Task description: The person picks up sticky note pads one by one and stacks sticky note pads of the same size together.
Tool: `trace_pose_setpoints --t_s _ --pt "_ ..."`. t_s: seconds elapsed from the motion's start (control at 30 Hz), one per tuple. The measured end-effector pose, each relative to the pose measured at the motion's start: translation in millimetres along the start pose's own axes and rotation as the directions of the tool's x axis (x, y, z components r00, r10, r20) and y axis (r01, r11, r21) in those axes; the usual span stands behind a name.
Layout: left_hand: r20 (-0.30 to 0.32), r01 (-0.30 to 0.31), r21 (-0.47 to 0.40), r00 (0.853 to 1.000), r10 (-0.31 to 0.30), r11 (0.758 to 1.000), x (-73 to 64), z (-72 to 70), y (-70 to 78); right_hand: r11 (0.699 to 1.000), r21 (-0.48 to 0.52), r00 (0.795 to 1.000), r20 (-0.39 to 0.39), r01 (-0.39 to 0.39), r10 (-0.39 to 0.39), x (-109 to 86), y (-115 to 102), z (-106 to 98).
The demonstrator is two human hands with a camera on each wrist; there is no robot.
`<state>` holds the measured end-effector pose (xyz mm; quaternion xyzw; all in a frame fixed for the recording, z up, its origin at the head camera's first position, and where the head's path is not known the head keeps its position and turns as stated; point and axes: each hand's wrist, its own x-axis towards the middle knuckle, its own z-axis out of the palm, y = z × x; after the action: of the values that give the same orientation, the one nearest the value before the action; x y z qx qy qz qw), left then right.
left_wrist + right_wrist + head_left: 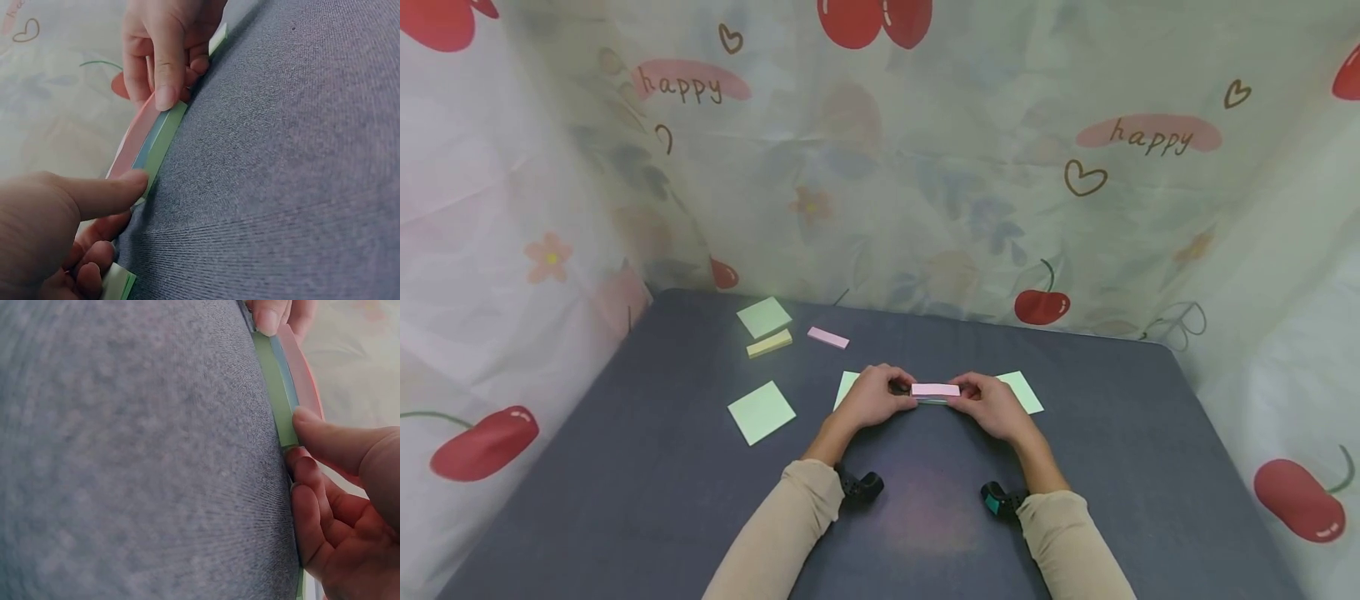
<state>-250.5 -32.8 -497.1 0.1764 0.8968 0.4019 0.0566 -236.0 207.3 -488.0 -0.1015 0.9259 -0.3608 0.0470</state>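
Note:
Both hands pinch a small stack of narrow sticky note pads from its two ends. My left hand (876,397) has the left end, thumb on the near side. On the right end is my right hand (995,407), its thumb also in front. The pink pad (935,390) forms the top of the stack. Below it, in the left wrist view, show a blue strip (147,149) and a light green strip (164,140). Pale green square pads show partly behind the hands, one at the left (845,386) and one at the right (1021,392).
Left on the dark grey table (647,467) lie a pale green square pad (762,412), another further back (764,317), and a narrow yellow pad (770,343). A narrow pink pad (828,337) lies near the back edge. A printed curtain (895,208) hangs behind.

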Motion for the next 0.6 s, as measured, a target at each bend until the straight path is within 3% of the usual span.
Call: trace_pose_setpoints --t_s 0.6 --pt "-0.007 -0.012 0.103 1.0 0.013 0.995 0.6 2.8 4.6 0.999 -0.053 1.0 0.02 0.006 -0.005 -0.2 -4.5 -0.4"
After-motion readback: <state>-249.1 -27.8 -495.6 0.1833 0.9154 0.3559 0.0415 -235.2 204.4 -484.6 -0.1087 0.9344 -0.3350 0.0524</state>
